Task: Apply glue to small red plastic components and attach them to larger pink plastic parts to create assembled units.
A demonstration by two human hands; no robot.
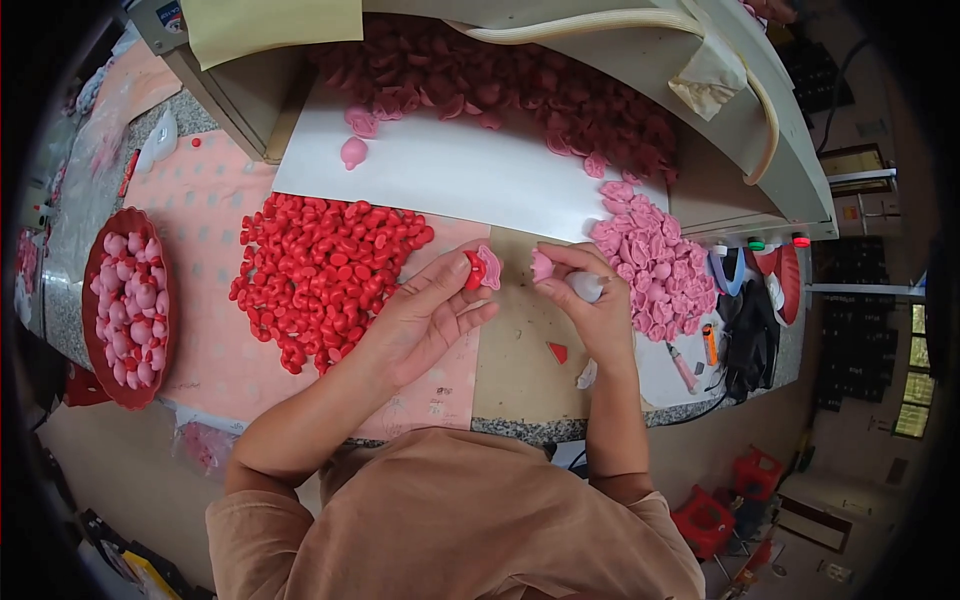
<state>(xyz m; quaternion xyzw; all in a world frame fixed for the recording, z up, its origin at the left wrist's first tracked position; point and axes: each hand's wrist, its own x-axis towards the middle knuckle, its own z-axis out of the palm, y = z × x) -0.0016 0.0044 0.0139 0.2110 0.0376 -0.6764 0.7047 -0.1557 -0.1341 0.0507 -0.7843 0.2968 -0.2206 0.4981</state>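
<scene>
Between the fingertips of my left hand [422,318] is a small glossy red piece [473,271], with a wavy-edged pink piece [490,267] against its right side. The lower fingers of that hand are loosely curled. My right hand [600,318] is a short gap away, pinching a small pink cup-like piece [541,266] at the fingertips. The same hand also grips a small translucent white bottle [588,289]. Left of my left hand lies a heap of red pieces [315,275]. A heap of pink pieces [655,262] lies beyond my right hand.
A red oval bowl [168,330] of pink-and-red pieces stands at far left. Ahead, a grey housing [790,200] overhangs a white board [430,180] with more pink pieces. A pink-handled tool [684,368], an orange item [710,344] and a black item [752,340] lie right.
</scene>
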